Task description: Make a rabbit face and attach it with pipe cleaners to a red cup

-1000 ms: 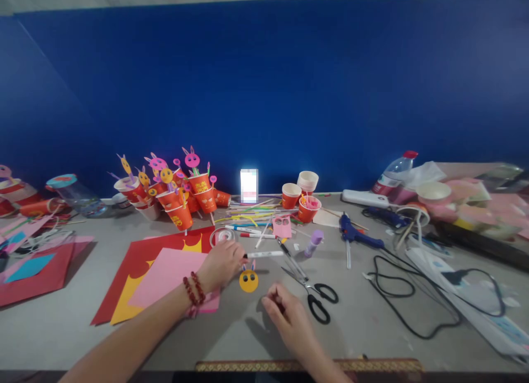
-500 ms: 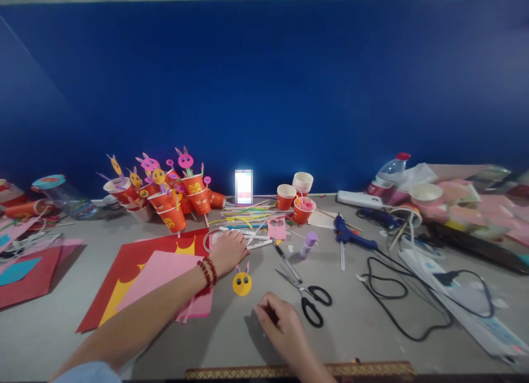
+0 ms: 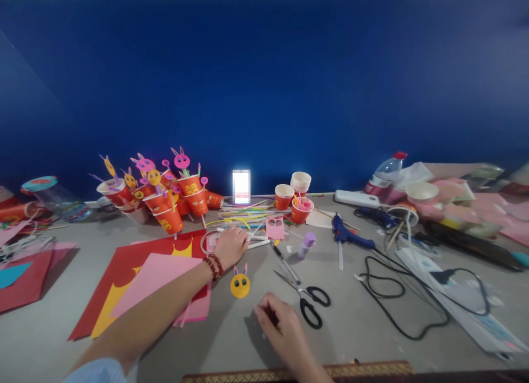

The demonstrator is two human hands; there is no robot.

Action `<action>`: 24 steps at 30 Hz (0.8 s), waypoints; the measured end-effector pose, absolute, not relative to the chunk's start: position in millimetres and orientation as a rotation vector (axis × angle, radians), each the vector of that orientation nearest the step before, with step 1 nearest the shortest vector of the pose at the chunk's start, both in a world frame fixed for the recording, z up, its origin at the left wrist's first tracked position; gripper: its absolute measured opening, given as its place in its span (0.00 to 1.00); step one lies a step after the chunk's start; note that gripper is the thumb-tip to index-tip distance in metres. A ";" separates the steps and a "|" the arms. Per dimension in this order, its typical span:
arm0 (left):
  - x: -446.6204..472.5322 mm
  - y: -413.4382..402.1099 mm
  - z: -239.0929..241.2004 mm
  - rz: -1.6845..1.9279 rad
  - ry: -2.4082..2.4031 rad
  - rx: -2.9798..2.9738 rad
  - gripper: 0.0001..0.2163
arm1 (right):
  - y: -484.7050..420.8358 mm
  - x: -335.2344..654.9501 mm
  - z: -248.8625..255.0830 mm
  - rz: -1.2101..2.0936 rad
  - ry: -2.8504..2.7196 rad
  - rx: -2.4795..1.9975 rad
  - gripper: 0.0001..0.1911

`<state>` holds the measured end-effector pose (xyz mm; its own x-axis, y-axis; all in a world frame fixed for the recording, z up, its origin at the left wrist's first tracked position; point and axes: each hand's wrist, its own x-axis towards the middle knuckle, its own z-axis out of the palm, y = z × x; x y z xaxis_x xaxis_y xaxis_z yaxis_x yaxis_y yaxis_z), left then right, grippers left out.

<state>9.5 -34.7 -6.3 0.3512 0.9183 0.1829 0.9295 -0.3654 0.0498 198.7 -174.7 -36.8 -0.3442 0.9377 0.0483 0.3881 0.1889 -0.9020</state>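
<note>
My left hand, with a red bead bracelet, reaches forward to several white pens. Its fingers curl down together; what lies under them is hidden. My right hand rests on the table near the front, fingers loosely curled, with nothing visible in them. Between the hands lies a yellow paper bunny face with two googly eyes and pink-and-purple ears. Black-handled scissors lie partly spread to the right of my right hand, beside a dark pen.
Pink paper and red paper lie at left, below red cups holding bunny-face sticks. Coloured sticks lie behind my left hand. Right are a purple glue stick, blue glue gun, black cable and power strip.
My left hand has shifted slightly right relative to the bunny face, among the white pens. My right hand stays where it was. The view has turned a little.
</note>
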 end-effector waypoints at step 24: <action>-18.5 -36.8 -2.9 -0.187 -2.099 -2.386 0.11 | -174.1 198.5 -36.8 1.073 -1.863 -1.265 0.15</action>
<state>-18.5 -36.8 -2.9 0.1238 0.9905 0.0603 0.9856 -0.1298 0.1087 198.5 -174.1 -36.8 -0.3357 0.9402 0.0579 0.4215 0.2049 -0.8834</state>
